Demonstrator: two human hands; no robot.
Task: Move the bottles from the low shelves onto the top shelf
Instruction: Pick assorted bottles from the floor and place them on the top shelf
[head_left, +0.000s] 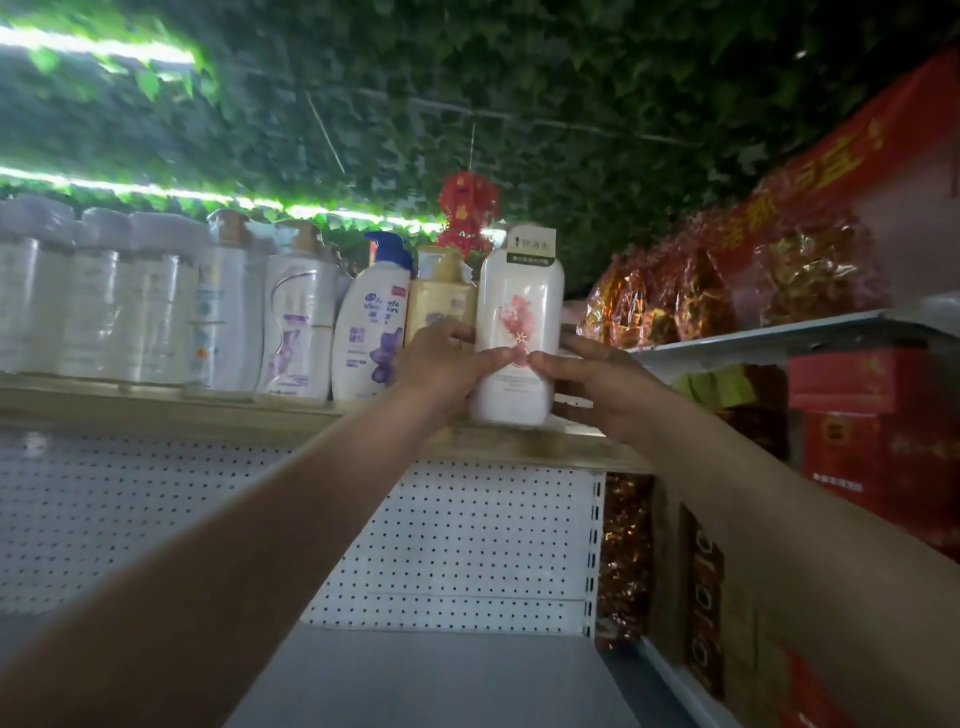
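A white bottle with a pink flower print (519, 306) stands upright at the right end of the top shelf (156, 410), its base at the shelf's front edge. My left hand (441, 364) grips its left side and my right hand (592, 384) grips its right side, both thumbs pressed on the label. To its left stand a yellow bottle (441, 296), a white pump bottle with a blue cap (371, 332) and several more white bottles (130, 301).
Below the top shelf a white pegboard back panel (467, 540) and a grey lower shelf (426, 675) show. On the right, red gift boxes (878, 441) and shiny red packages (727, 275) fill neighbouring shelves. Green foliage covers the ceiling; a red ornament (467, 208) hangs there.
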